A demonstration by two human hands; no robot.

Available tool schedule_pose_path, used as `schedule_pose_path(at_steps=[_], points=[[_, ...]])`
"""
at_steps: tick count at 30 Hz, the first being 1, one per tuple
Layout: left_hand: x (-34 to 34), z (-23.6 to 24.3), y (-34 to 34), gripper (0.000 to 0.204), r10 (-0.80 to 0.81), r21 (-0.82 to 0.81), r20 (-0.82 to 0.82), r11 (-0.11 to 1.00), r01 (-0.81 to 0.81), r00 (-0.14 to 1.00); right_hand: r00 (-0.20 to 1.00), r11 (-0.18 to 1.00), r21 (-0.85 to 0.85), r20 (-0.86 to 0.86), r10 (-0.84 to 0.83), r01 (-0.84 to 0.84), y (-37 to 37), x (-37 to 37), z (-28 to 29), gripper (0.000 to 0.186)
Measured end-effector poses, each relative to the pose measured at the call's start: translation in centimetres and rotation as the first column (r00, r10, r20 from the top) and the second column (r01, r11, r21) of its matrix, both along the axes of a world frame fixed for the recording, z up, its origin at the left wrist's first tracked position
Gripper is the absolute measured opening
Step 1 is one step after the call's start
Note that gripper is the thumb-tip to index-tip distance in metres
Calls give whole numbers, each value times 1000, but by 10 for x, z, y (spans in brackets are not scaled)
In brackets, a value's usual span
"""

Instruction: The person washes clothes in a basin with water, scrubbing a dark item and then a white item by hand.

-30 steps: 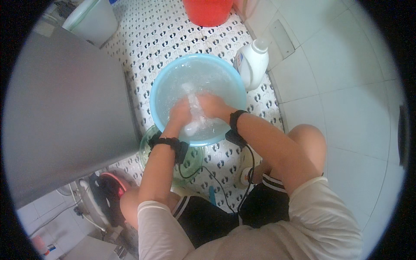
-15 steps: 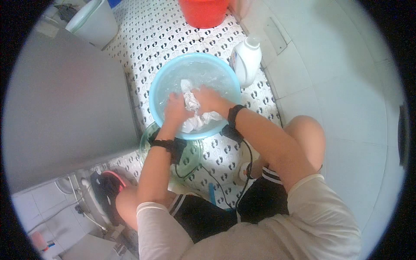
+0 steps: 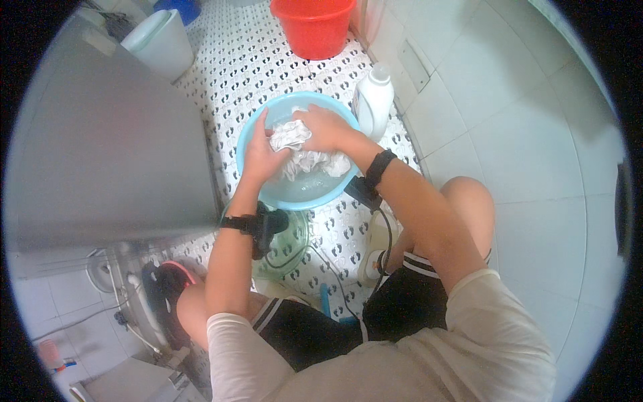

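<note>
A light-blue basin (image 3: 244, 175) of cloudy water stands on the floor in front of me. Over it, my left hand (image 3: 262, 153) cups the left side of a wet white cloth (image 3: 291, 136), thumb and fingers round the bunched part, one finger pointing up. From the right, my right hand (image 3: 327, 128) grips the same bundle, its fingers curled over the top. The lower folds of the cloth hang toward the water. Most of the fingertips are hidden in the fabric. Black bands with small devices circle both wrists.
Right of the basin stands a white detergent bottle (image 3: 376, 100), close to the tiled wall (image 3: 522, 147). A red bucket (image 3: 313, 30) is farther back. At left are a grey panel (image 3: 114, 147) and a white bin (image 3: 161, 47). A green transparent basin (image 3: 295, 244) and cables lie near my feet.
Both hands have lifted the cloth out of the water and gathered it into a bunch. The left hand has turned, with its fingers now upward. The view has shifted slightly.
</note>
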State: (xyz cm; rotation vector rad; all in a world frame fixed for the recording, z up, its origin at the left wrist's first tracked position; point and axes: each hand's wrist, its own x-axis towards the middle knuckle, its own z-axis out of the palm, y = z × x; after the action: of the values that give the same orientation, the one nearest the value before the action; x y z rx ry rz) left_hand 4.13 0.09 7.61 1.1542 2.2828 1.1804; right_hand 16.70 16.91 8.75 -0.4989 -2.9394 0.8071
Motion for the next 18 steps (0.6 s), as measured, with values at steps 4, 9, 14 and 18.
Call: schedule_pose_path(at_steps=[4,9,14,18], points=[[-10,0,-8,53,-132,17,-208,990,138,969,1000,998,53,-19,22,-21,-15,5,30,67],[-10,-21,-18,52,-177,61,-342,976,209,923,988,974,225,-140,60,-27,-24,18,11,68],[4,-43,-37,55,-238,-96,-320,971,219,917,981,966,240,-144,129,-92,-32,40,-30,74],[8,-53,-48,86,-273,-115,-233,961,252,934,973,973,182,-155,171,-142,-31,56,-48,84]])
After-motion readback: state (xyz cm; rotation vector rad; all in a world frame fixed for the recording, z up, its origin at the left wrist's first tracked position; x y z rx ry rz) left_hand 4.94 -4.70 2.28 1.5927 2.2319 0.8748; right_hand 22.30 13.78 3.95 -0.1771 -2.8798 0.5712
